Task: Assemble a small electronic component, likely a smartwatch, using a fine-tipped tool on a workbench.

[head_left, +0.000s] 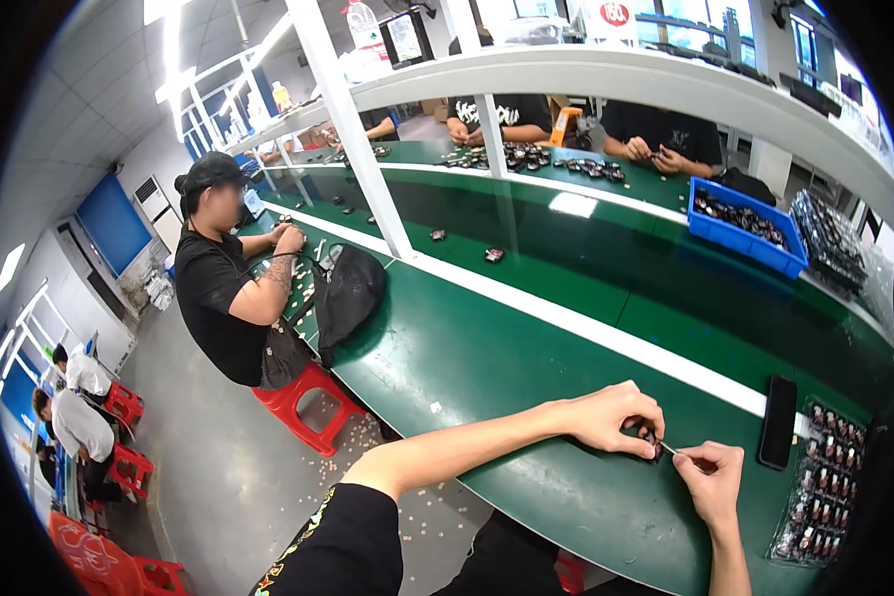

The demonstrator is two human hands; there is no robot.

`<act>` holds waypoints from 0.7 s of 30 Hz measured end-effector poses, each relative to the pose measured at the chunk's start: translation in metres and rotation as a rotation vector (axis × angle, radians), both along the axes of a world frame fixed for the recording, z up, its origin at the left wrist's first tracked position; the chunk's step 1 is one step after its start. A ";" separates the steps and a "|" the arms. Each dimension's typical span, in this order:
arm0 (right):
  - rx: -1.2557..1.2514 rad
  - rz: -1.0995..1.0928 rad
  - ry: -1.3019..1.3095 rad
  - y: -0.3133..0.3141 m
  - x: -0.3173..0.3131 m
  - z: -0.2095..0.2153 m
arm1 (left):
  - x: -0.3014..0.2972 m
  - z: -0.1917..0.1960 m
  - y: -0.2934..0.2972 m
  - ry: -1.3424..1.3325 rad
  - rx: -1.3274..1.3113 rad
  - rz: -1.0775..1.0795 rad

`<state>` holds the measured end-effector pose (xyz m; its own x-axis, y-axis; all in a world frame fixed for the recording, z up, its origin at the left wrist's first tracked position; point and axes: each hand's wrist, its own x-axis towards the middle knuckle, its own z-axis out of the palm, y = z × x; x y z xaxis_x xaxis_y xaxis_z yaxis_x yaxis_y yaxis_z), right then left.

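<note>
While the two bare hands met over the green bench point(526, 477), the left hand point(614, 417) pinched one small dark part point(652, 445) between its thumb and fingers. The right hand point(710, 479) gripped one thin pale stick point(670, 450) between thumb and forefinger, and the stick pointed left from those fingertips to the part; whether its tip touched could not be told. Just right of the right fingers lay one black phone point(778, 422), and past it one clear tray point(780, 544) carried several rows of small parts, too crowded to count. Well beyond the left fingers, two loose pieces point(494, 255) lay apart on the dark green strip. Beyond the right fingers, one blue bin point(740, 246) held a heap of dark parts. Far left of both hands' fingers, one black bag point(350, 298) rested beside one seated co-worker point(214, 288).
</note>
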<state>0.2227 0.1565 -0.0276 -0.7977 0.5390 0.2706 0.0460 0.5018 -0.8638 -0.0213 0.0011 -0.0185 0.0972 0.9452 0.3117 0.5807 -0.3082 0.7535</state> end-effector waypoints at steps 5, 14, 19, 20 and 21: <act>-0.278 -0.011 -0.023 0.005 0.004 -0.006 | 0.004 -0.007 -0.001 -0.032 0.042 0.018; -0.278 -0.064 -0.031 0.002 0.004 0.001 | 0.008 -0.003 0.000 -0.078 0.056 0.079; -0.365 -0.098 -0.007 -0.002 -0.004 0.004 | 0.000 0.004 -0.001 -0.050 0.010 0.122; -0.386 -0.104 -0.009 -0.001 -0.002 0.003 | 0.001 0.006 0.002 -0.055 -0.042 0.127; -0.357 -0.103 -0.007 0.000 -0.003 0.001 | 0.000 0.006 0.003 -0.028 -0.072 0.137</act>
